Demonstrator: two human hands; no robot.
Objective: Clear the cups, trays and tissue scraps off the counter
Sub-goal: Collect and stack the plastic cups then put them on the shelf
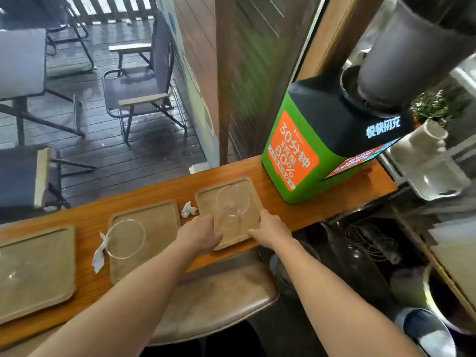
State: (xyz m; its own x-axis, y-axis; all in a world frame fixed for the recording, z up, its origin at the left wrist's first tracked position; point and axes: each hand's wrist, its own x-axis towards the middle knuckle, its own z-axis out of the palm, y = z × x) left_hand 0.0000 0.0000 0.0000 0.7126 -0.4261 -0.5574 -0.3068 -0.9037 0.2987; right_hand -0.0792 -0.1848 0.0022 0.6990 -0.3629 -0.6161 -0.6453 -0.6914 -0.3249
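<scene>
Three wooden trays lie on the long wooden counter [304,217]. The right tray [206,202] carries a clear glass cup [233,200]; my left hand [199,234] grips its near left edge and my right hand [270,226] grips its near right corner. The middle tray [159,222] holds another clear cup [126,238]. The left tray [38,269] has a faint clear cup [13,275] on it. A crumpled tissue [188,209] sits between the middle and right trays. A second tissue scrap [99,253] lies left of the middle tray.
A green and orange charging station [304,155] stands on the counter right of the trays. A brown padded stool [219,300] is below the counter under my arms. Folding chairs [139,91] stand on the wet deck beyond. Cables and clutter lie at the right.
</scene>
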